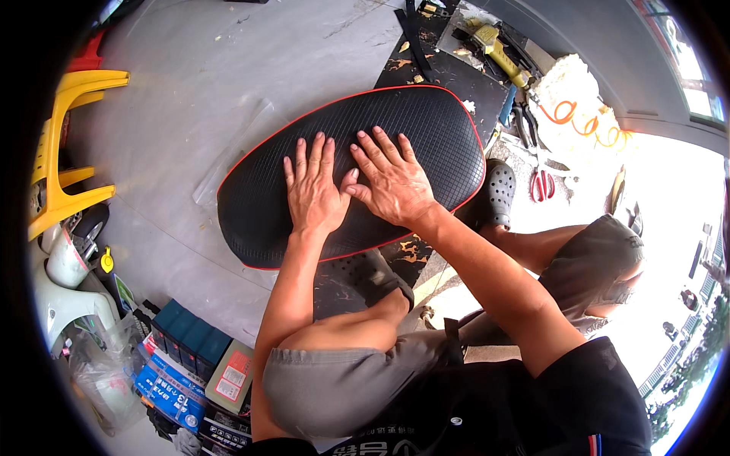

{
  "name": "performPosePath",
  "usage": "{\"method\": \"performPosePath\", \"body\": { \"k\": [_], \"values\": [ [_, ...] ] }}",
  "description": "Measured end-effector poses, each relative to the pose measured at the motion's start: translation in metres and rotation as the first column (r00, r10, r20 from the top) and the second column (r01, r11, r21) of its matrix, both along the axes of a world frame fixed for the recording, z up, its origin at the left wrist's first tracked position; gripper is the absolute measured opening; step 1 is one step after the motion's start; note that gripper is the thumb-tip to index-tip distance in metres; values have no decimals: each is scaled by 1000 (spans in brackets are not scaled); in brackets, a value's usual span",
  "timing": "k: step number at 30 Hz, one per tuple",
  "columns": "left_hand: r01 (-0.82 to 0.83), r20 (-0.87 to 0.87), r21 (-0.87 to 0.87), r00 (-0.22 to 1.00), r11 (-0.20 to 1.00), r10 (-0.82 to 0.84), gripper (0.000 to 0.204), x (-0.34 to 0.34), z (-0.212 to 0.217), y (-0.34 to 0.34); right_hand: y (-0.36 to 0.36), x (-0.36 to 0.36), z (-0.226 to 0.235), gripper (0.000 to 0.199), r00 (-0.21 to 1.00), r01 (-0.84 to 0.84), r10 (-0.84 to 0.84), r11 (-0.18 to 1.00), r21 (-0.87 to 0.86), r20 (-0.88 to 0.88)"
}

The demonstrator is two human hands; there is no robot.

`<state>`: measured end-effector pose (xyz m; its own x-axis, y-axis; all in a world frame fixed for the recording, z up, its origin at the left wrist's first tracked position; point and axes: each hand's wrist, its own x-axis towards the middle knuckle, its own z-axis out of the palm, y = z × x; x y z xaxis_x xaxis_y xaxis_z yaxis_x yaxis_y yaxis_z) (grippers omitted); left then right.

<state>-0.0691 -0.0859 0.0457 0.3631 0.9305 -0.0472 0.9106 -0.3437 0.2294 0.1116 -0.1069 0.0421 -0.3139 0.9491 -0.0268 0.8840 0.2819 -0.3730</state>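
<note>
A long black padded seat (433, 137) with a quilted grid pattern and red piping lies in front of me, its patterned side up. It looks like a scooter seat. My left hand (313, 191) rests flat on its middle, fingers stretched out. Close beside it, my right hand (395, 182) also lies flat on the cover with the fingers spread, and the two thumbs meet or nearly meet. Neither hand grasps anything. The seat's underside is hidden. Clear plastic sheeting (209, 190) shows along its left edge.
At the upper right lie a yellow tool (498, 52), an orange coiled hose (563, 114), pliers (525, 125) and red-handled scissors (542, 185). Yellow plastic stools (57, 159) stand at the left. Several boxes and batteries (186, 334) are stacked at the lower left. My knees flank the work.
</note>
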Motion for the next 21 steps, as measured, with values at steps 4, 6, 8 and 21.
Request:
{"method": "performPosePath", "body": {
  "k": [4,6,8,21],
  "values": [
    [-200,-142,3,970,980,199,72,-22,-8,7,7,73,-7,91,939,282,-283,959,37,195],
    [-258,-218,26,941,966,257,73,-36,-9,4,12,78,-9,92,921,337,-331,941,7,203],
    [-267,-236,23,935,963,265,74,-37,-4,6,14,76,-13,93,907,379,-373,925,7,196],
    [-270,-232,23,935,963,268,65,-35,-18,10,40,-52,6,76,996,-90,91,992,-87,7]
  ]
}}
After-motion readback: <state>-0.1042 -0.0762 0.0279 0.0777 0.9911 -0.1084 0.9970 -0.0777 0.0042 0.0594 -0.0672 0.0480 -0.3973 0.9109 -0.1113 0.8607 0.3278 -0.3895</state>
